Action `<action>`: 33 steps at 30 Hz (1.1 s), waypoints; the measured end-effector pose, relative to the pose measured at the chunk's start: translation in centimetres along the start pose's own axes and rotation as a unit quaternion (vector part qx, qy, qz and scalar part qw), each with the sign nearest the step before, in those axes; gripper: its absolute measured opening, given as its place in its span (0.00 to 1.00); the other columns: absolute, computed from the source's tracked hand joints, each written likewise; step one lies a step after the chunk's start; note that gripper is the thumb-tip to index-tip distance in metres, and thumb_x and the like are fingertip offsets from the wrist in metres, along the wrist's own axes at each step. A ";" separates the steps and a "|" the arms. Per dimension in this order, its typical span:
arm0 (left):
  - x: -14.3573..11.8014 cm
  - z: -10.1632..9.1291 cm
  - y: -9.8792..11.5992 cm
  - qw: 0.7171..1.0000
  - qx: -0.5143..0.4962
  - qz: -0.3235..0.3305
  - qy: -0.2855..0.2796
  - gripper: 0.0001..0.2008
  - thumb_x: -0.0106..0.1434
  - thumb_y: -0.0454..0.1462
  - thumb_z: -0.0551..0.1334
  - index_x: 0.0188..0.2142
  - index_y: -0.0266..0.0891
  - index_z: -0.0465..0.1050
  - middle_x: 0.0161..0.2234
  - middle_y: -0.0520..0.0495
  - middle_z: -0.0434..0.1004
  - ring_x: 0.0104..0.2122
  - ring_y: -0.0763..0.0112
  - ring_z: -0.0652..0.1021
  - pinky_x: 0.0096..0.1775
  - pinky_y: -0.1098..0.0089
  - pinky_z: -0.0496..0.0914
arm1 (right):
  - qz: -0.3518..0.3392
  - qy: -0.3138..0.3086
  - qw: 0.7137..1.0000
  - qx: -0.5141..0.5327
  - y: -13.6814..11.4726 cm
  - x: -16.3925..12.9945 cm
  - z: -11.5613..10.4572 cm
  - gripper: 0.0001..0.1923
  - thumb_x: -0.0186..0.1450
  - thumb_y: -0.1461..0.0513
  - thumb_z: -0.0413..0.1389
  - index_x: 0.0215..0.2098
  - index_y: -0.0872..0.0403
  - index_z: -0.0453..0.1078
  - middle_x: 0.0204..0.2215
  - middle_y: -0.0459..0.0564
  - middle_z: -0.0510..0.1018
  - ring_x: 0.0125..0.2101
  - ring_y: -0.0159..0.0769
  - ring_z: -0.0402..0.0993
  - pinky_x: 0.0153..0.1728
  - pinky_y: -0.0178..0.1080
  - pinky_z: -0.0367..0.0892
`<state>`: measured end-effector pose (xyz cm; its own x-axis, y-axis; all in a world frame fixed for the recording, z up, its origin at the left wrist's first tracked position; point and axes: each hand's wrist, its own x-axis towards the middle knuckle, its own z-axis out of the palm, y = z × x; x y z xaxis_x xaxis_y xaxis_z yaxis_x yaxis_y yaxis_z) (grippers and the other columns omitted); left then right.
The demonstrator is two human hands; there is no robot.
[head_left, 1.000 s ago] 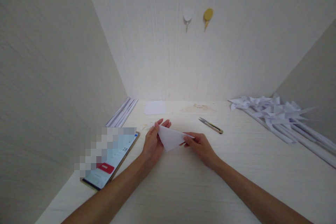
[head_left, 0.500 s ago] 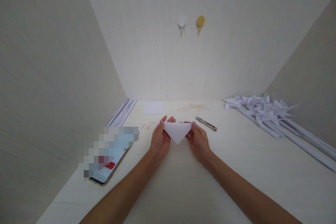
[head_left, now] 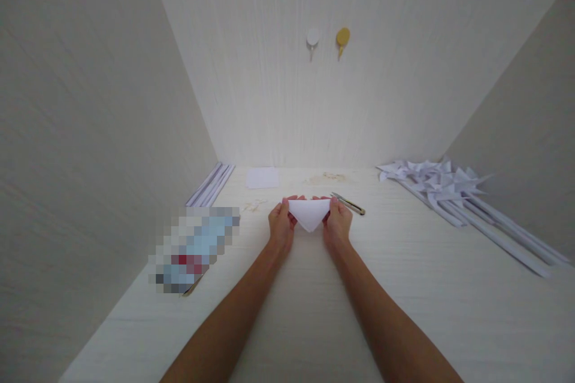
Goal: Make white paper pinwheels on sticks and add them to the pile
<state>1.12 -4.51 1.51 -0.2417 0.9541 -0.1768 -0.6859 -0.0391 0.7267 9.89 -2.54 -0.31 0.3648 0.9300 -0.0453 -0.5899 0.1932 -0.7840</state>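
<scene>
Dim, cool and diffuse — brightest on the lower back wall (head_left: 287, 125) and the far part of the table (head_left: 296, 176), falling to grey on the left wall (head_left: 90, 131) and right wall (head_left: 525, 108). Darker between the forearms (head_left: 242, 306). Too soft overall for fine creases in the folded paper (head_left: 309, 212). Stretched toward the edges, darkened at the top right corner — and coarsely pixelated over the phone (head_left: 200, 248).

the left hand (head_left: 281, 227) and right hand (head_left: 338, 227) mirror each other, just apart, thumbs (head_left: 285, 207) pinching toward the bent fingers (head_left: 294, 197) beyond them; behind the hands, the left forearm (head_left: 236, 311) and right forearm (head_left: 381, 305) spread outward.
</scene>
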 end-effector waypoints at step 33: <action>0.8 -0.4 -0.1 0.994 0.054 0.089 0.025 0.17 0.31 0.34 0.69 0.23 0.34 0.68 0.19 0.52 0.73 0.19 0.76 0.71 0.26 0.73 0.65 | 0.022 -0.051 0.998 -0.040 0.1 -1.4 0.8 0.13 0.37 0.65 0.63 0.22 0.56 0.66 0.19 0.44 0.76 0.21 0.31 0.70 0.25 0.35 0.65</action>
<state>0.76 -3.90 1.04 -0.3886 0.9187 -0.0710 -0.5525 -0.1707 0.8159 8.73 -3.59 0.20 0.2624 0.9647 -0.0210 -0.5436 0.1298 -0.8293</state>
